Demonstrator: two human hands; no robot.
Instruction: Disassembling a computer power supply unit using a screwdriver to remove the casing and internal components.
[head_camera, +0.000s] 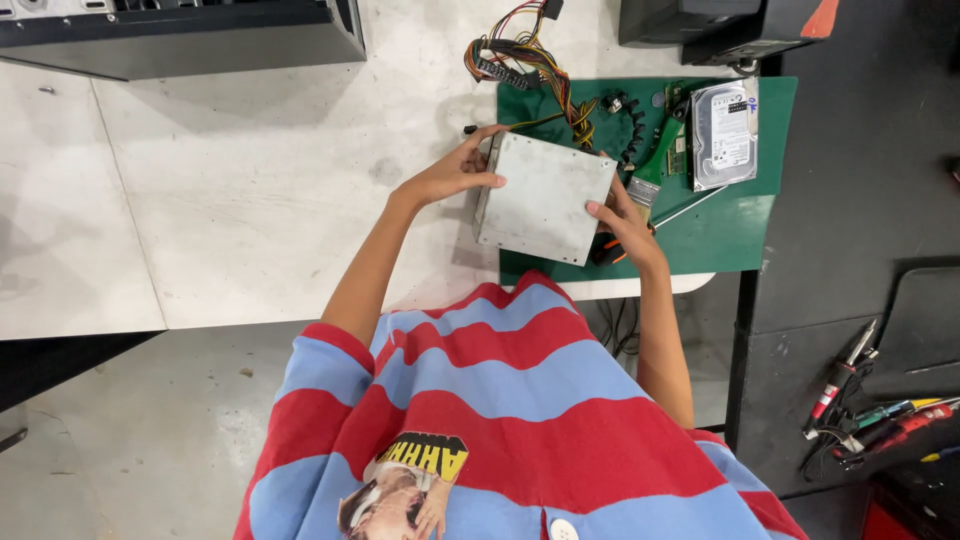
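At the bench's near right edge, left hand and right hand are gripping opposite sides of the grey power supply box over the green mat.

Metal box: dull grey, faintly speckled; its cable bundle runs yellow, red, orange and black. Mat: solid dark green, carrying a silver hard drive with a white label and a green-handled brush. Table: off-white with grey smudges; shirt: broad red and light-blue stripes.
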